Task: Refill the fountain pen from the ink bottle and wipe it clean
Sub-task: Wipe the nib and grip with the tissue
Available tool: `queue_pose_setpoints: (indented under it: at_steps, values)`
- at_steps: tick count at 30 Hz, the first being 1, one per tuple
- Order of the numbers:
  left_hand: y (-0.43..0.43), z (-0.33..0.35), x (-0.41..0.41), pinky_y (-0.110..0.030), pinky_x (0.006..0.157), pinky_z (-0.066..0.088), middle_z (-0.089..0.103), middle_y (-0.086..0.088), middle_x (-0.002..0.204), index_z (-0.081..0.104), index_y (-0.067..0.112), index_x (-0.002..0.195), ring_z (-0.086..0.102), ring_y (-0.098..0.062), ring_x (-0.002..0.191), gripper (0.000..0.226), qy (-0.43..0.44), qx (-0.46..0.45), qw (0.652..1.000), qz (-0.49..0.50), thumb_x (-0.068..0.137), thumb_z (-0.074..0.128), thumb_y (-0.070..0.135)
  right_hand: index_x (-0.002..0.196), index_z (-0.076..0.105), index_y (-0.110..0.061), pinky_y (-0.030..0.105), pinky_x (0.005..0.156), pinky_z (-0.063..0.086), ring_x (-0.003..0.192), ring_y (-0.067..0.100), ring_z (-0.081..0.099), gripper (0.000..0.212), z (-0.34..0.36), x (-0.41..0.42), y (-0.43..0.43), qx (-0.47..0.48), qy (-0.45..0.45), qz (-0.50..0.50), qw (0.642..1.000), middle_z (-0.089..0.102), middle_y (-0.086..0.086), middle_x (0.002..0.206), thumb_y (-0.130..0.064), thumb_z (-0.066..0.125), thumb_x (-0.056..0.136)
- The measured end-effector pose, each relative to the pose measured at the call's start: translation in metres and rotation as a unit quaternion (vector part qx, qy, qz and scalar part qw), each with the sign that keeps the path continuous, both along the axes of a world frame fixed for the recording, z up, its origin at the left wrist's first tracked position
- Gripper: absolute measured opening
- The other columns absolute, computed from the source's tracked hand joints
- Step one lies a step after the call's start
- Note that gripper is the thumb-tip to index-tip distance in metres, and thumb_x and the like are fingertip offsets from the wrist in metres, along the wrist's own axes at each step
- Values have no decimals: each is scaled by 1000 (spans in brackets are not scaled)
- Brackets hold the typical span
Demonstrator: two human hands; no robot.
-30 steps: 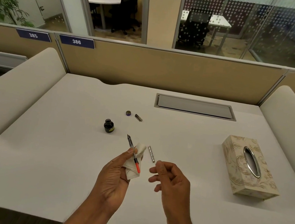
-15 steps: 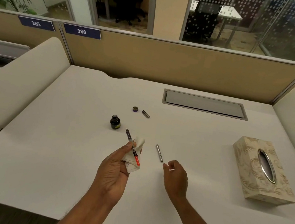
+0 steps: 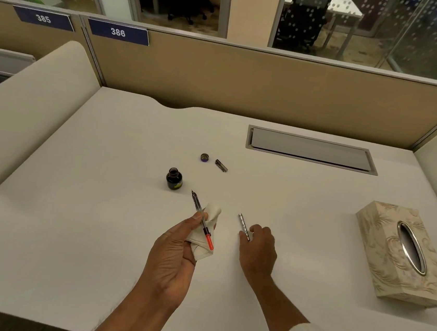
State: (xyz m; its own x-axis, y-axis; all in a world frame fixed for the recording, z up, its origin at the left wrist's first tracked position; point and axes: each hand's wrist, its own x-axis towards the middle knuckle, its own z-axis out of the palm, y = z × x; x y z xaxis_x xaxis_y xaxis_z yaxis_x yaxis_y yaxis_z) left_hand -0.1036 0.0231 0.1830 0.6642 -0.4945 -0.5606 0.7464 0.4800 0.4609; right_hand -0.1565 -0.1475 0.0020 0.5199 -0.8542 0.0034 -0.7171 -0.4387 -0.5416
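My left hand (image 3: pixel 174 255) holds the fountain pen's inner part (image 3: pixel 201 219), nib pointing up and away, red converter end toward me, together with a crumpled white tissue (image 3: pixel 205 234). The open ink bottle (image 3: pixel 174 178) stands on the white desk just beyond the nib. My right hand (image 3: pixel 258 247) rests on the desk with its fingertips touching the near end of the silver pen barrel (image 3: pixel 243 225), which lies flat. The bottle's cap (image 3: pixel 205 157) and the dark pen cap (image 3: pixel 221 165) lie farther back.
A patterned tissue box (image 3: pixel 403 251) sits at the right. A grey cable hatch (image 3: pixel 311 150) is set into the desk (image 3: pixel 98 206) at the back. Tan partition walls and padded side panels enclose the desk.
My right hand has moved forward and down from mid-air onto the desk, reaching the silver barrel. The left hand keeps the pen part and tissue almost still.
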Motion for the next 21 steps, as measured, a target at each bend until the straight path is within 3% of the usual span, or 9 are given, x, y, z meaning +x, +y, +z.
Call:
queue_pose_setpoints:
  at_steps: [4, 9, 13, 16, 21]
  values:
    - [-2, -4, 3, -31, 98, 56, 74, -17, 123, 69, -2, 122, 72, -24, 115, 50, -6, 11, 1000, 0, 75, 70, 13, 85, 64, -11, 39, 63, 51, 88, 29, 56, 18, -6, 9, -4, -38, 14, 16, 999, 59, 8, 91, -27, 65, 92]
    - [-5, -5, 4, -34, 103, 52, 74, -17, 123, 70, -3, 122, 70, -26, 118, 54, -10, 23, 1000, 1, 72, 73, 15, 78, 62, -11, 40, 63, 52, 86, 28, 58, 15, -4, 16, -4, -8, 8, 6, 1000, 61, 4, 83, -20, 62, 90]
    - [-8, -6, 6, -31, 96, 57, 74, -16, 122, 69, -2, 123, 71, -26, 116, 53, -7, 23, 1000, 10, 73, 73, 15, 78, 63, -23, 41, 69, 54, 80, 19, 63, 11, 31, 6, 14, 96, -148, -35, 984, 65, -10, 76, -22, 66, 88]
    - [-11, -7, 8, -35, 103, 53, 72, -17, 127, 68, -2, 125, 68, -28, 120, 55, -7, 16, 1000, 14, 73, 74, 15, 80, 67, -25, 33, 66, 55, 77, 11, 66, 12, 86, -16, 42, 143, -262, -42, 953, 70, -12, 75, -18, 71, 89]
    - [-20, 2, 7, -40, 110, 47, 72, -17, 127, 68, -2, 126, 65, -30, 124, 53, -15, 11, 1000, 22, 76, 73, 13, 79, 71, -25, 18, 59, 48, 73, 10, 63, 12, 164, -71, 82, 204, -298, -3, 933, 71, -11, 78, -17, 74, 87]
